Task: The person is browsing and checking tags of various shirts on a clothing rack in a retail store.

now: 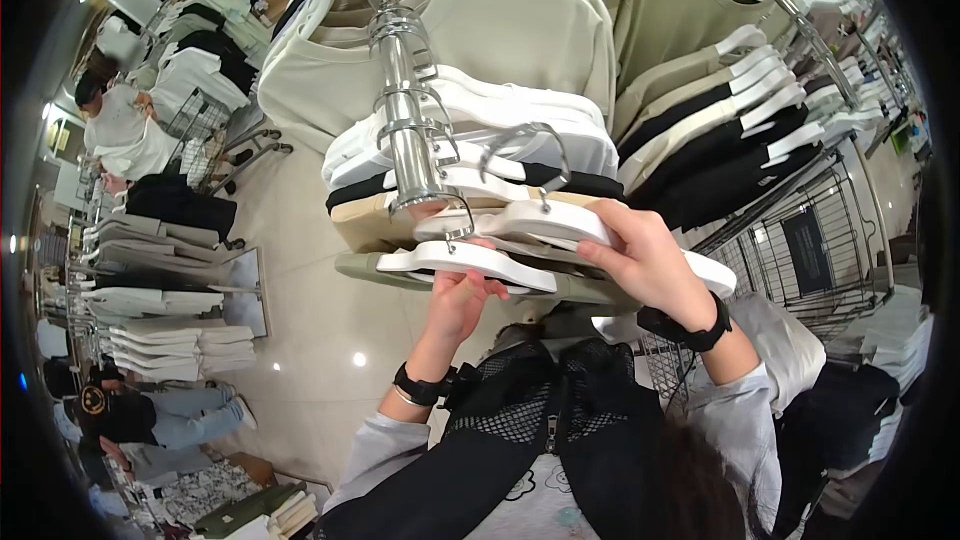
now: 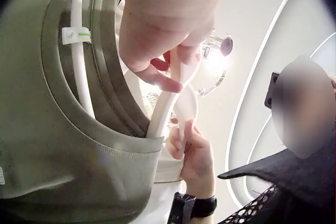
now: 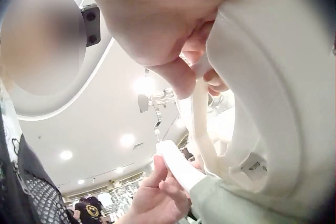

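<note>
In the head view, my left hand pinches a white hanger carrying a sage-green top; its hook is at the end of the chrome rail. To the right, my right hand grips the shoulder of a second white hanger. That hanger's metal hook stands up beside the rail, off it. The left wrist view shows the green top's neckline with a small tag. A cream top hangs by the right hand in the right wrist view.
Several white, black and beige tops hang behind on the same rail. A wire shopping cart stands at the right, beside another rack of tops. Folded and hung clothes, another cart and two people are at the left.
</note>
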A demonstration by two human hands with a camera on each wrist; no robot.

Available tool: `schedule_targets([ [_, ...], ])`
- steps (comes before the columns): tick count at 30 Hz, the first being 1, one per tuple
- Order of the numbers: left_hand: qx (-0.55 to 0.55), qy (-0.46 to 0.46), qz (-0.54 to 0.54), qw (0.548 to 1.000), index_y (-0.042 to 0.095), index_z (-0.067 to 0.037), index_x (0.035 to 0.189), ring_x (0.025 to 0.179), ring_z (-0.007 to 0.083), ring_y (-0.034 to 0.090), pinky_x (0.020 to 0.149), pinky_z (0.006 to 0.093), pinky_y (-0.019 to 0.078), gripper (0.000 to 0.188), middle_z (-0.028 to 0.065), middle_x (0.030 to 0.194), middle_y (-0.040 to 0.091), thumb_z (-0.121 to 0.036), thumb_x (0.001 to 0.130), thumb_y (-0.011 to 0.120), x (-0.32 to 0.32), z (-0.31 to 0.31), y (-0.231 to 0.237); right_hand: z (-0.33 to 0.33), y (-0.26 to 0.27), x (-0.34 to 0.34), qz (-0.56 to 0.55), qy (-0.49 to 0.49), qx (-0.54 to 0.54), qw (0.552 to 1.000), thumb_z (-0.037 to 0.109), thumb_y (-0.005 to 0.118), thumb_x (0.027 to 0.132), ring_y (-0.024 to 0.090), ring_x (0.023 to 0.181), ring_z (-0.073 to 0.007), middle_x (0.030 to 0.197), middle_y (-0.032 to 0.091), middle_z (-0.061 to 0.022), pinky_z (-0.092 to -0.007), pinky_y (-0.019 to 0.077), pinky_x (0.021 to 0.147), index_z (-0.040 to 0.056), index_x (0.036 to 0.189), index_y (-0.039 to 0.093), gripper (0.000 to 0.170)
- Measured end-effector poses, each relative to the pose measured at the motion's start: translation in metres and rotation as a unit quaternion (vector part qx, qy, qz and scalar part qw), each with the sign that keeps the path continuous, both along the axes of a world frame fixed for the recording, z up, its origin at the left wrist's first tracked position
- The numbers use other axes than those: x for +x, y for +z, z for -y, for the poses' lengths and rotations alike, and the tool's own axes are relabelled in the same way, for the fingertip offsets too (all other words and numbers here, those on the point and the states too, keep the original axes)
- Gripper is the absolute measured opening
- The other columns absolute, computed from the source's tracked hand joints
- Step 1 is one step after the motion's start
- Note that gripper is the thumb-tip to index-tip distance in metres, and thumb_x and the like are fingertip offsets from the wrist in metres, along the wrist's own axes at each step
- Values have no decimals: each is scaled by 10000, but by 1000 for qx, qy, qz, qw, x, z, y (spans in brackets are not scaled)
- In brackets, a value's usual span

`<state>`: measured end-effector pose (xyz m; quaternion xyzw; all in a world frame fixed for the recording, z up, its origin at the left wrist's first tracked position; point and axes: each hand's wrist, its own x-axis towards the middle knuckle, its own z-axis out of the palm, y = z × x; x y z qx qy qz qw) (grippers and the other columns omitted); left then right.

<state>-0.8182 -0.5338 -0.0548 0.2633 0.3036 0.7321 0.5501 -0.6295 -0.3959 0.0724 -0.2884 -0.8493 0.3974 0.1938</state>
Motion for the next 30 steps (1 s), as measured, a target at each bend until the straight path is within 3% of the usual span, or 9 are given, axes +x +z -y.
schedule_targets([
  [7, -29, -15, -37, 999, 465, -59, 1030, 939, 238, 570, 648, 325, 519, 292, 128, 1021, 546, -279, 866, 567, 0, 3, 15, -18, -9, -64, -73, 165, 26, 983, 127, 569, 818, 552, 707, -396, 728, 556, -216, -418, 435, 601, -9, 911, 455, 200],
  [8, -107, -29, -97, 989, 491, -46, 1026, 908, 228, 581, 654, 319, 517, 260, 130, 985, 566, -254, 881, 548, -1, 5, 19, -20, -19, -70, -44, 205, 12, 978, 108, 562, 816, 551, 703, -403, 724, 557, -221, -426, 434, 600, -19, 928, 442, 208],
  [11, -186, -17, -277, 942, 572, 15, 966, 817, 195, 607, 663, 295, 507, 180, 132, 896, 615, -138, 903, 501, -1, 11, 48, -27, -40, -76, -21, 265, -35, 963, 39, 542, 801, 542, 708, -410, 759, 558, -234, -430, 435, 622, -36, 956, 414, 215],
  [13, -280, 33, -459, 842, 602, 24, 950, 825, 158, 594, 673, 276, 486, 148, 102, 877, 619, -68, 864, 525, -8, 22, 74, -37, -44, -69, -83, 272, 46, 958, -3, 556, 766, 539, 802, -361, 887, 560, -213, -408, 438, 692, -40, 1034, 429, 299],
  [19, -362, 242, -526, 730, 555, 29, 913, 794, 168, 556, 731, 270, 438, 137, 102, 895, 601, -24, 791, 521, -74, 44, 98, -77, -26, -33, -58, 291, 94, 950, -1, 648, 684, 496, 994, -275, 1074, 528, -111, -346, 431, 828, 55, 1150, 541, 482],
  [23, -314, 227, -555, 736, 554, 23, 1024, 913, 201, 554, 834, 312, 423, 259, 133, 1030, 589, -137, 828, 502, -110, 1, 104, -123, -36, -32, -30, 161, 90, 982, 26, 637, 721, 492, 996, -292, 1068, 520, -118, -344, 413, 866, 52, 1109, 557, 397],
  [25, -208, 138, -586, 771, 540, 12, 1122, 1054, 227, 521, 938, 354, 370, 393, 148, 1140, 559, -290, 895, 434, -101, -30, 110, -138, -50, -39, -46, 146, 125, 980, 86, 638, 737, 490, 936, -305, 1036, 532, -108, -371, 427, 820, 35, 1067, 556, 344],
  [26, -226, 50, -606, 761, 458, 8, 1224, 1187, 245, 420, 1008, 395, 294, 652, 165, 1241, 484, -542, 908, 308, -97, -39, 118, -144, -52, -43, -31, 160, 124, 979, 89, 639, 735, 507, 930, -310, 1011, 552, -118, -375, 430, 810, 34, 1069, 555, 349],
  [30, -203, 30, -460, 864, 510, 9, 1090, 1068, 230, 484, 946, 371, 349, 704, 150, 1100, 540, -628, 856, 322, -94, -45, 89, -163, -59, -60, 52, 247, 23, 967, 78, 631, 733, 553, 888, -330, 913, 589, -155, -390, 438, 786, 43, 1063, 559, 340],
])
